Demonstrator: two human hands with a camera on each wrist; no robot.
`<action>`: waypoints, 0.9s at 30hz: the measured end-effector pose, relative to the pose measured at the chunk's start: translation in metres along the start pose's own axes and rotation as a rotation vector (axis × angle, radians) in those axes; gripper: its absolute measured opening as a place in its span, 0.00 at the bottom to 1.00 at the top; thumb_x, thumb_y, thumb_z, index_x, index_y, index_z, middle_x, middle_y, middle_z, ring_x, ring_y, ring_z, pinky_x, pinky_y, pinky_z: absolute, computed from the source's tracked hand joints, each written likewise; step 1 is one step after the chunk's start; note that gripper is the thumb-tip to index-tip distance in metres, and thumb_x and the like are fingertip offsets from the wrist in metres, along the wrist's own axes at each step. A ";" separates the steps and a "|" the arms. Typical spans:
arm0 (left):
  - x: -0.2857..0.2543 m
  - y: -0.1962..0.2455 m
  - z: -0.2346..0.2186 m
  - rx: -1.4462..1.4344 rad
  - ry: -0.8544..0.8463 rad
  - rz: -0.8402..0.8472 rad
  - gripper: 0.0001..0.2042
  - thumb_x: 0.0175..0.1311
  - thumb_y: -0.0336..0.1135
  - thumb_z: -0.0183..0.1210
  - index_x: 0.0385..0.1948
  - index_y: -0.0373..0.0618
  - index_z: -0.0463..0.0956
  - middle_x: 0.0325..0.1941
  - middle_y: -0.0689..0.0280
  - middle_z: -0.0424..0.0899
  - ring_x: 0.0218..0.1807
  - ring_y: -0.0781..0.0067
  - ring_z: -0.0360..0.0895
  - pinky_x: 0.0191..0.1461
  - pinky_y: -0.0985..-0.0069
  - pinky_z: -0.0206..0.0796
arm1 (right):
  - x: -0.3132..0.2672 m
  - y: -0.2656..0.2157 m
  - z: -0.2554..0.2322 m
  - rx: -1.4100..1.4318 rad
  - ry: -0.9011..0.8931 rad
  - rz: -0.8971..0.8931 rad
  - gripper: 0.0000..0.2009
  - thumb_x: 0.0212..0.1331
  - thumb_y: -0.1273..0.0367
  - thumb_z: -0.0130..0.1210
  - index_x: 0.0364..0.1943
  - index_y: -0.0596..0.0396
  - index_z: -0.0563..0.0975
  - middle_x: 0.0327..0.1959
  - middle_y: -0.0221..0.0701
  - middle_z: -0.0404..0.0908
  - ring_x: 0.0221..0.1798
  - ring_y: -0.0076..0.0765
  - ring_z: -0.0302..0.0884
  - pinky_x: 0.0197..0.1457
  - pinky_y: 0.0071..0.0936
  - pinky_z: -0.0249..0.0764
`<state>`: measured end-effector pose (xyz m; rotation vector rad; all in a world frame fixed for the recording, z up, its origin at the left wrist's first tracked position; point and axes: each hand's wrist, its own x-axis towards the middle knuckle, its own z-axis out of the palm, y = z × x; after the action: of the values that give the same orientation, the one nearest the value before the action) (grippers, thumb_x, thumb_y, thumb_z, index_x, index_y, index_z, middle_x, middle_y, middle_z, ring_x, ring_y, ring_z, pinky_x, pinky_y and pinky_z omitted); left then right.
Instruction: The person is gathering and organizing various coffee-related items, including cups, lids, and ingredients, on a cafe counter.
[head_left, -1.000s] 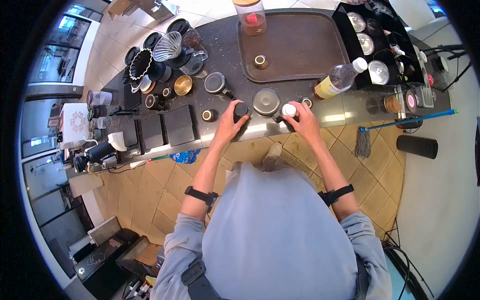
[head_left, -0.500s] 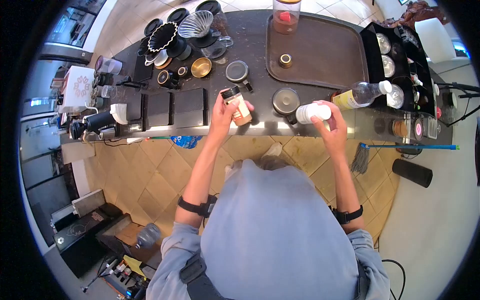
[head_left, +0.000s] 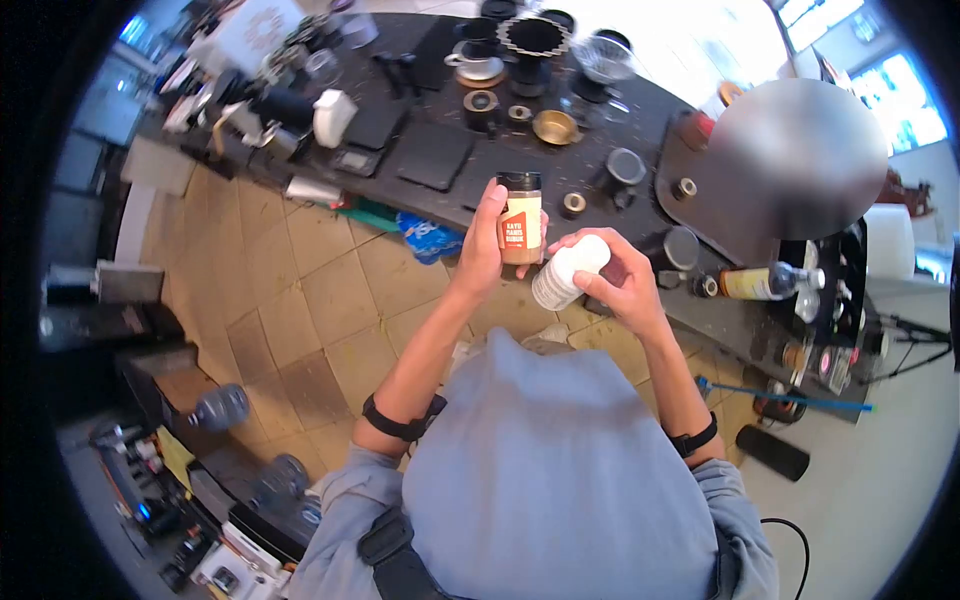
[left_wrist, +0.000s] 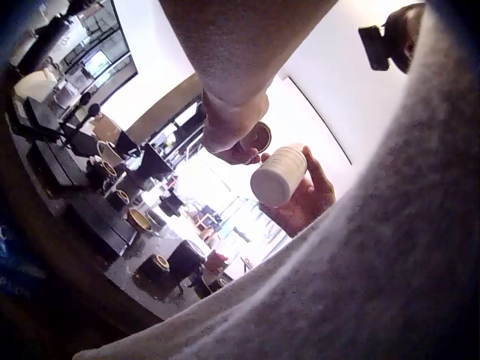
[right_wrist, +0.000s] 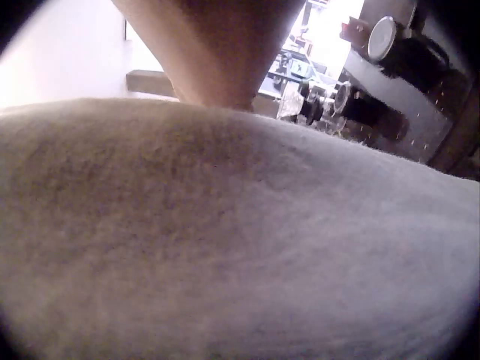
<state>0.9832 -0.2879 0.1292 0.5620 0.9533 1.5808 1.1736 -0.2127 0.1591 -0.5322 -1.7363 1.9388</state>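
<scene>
My left hand (head_left: pixel 483 245) grips a clear spice jar (head_left: pixel 520 222) with a black lid, held upright. Its cream and red label reads "KAYU MANIS BUBUK", and light brown powder shows at the bottom. Just right of it, my right hand (head_left: pixel 628 283) holds a white bottle (head_left: pixel 570 275) with a white cap, tilted so its base points down and left. Both are raised near the counter's front edge, close together. In the left wrist view, the white bottle's round base faces the camera. Grey cloth hides the right hand in the right wrist view.
On the dark counter (head_left: pixel 620 130) stand a brass bowl (head_left: pixel 556 127), a lidded grey mug (head_left: pixel 625 168), coffee drippers and flat black slabs (head_left: pixel 434 157). A yellow-labelled bottle (head_left: pixel 757 283) is at the right. A blurred round patch hides part of the brown tray (head_left: pixel 668 205).
Both hands have lifted the jar and bottle off the counter and brought them together. The jar's label now faces the head camera. The head view has turned toward the left.
</scene>
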 end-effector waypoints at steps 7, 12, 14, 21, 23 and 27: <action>-0.085 0.071 -0.106 0.049 0.236 0.223 0.18 0.73 0.52 0.39 0.49 0.48 0.63 0.37 0.62 0.80 0.34 0.70 0.82 0.29 0.74 0.74 | 0.062 0.009 0.134 -0.099 -0.194 0.046 0.18 0.59 0.69 0.62 0.52 0.59 0.74 0.50 0.31 0.79 0.54 0.26 0.75 0.62 0.30 0.68; -0.153 0.108 -0.185 0.076 0.424 0.377 0.18 0.72 0.50 0.42 0.51 0.46 0.63 0.40 0.60 0.80 0.38 0.70 0.82 0.35 0.71 0.77 | 0.105 0.024 0.233 -0.044 -0.395 0.081 0.18 0.59 0.70 0.62 0.52 0.59 0.74 0.50 0.32 0.80 0.56 0.27 0.75 0.64 0.32 0.67; -0.176 0.122 -0.208 0.089 0.491 0.488 0.19 0.72 0.49 0.44 0.53 0.44 0.64 0.40 0.59 0.80 0.38 0.69 0.82 0.36 0.70 0.78 | 0.123 0.029 0.266 -0.058 -0.487 0.049 0.18 0.59 0.71 0.62 0.52 0.59 0.74 0.50 0.32 0.80 0.56 0.27 0.75 0.64 0.31 0.67; -0.267 0.160 -0.270 0.062 0.689 0.539 0.21 0.74 0.52 0.42 0.53 0.43 0.67 0.42 0.58 0.81 0.45 0.64 0.83 0.37 0.67 0.79 | 0.170 0.043 0.380 -0.027 -0.747 0.081 0.17 0.58 0.73 0.60 0.51 0.60 0.74 0.50 0.32 0.80 0.54 0.26 0.74 0.62 0.30 0.67; -0.289 0.168 -0.286 -0.070 0.716 0.607 0.21 0.75 0.51 0.43 0.54 0.43 0.66 0.44 0.57 0.80 0.48 0.61 0.82 0.41 0.67 0.79 | 0.184 0.054 0.412 -0.023 -0.775 0.071 0.16 0.58 0.74 0.60 0.51 0.61 0.74 0.49 0.33 0.80 0.54 0.26 0.74 0.60 0.29 0.67; -0.332 0.183 -0.322 -0.076 0.888 0.676 0.20 0.73 0.45 0.50 0.57 0.42 0.63 0.51 0.55 0.78 0.50 0.59 0.82 0.53 0.64 0.76 | 0.210 0.065 0.480 0.052 -0.898 0.100 0.16 0.58 0.74 0.60 0.50 0.61 0.74 0.49 0.34 0.80 0.53 0.27 0.74 0.60 0.29 0.68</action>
<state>0.7037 -0.6993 0.1470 0.0856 1.4242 2.5612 0.7193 -0.4815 0.1581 0.3593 -2.1582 2.4962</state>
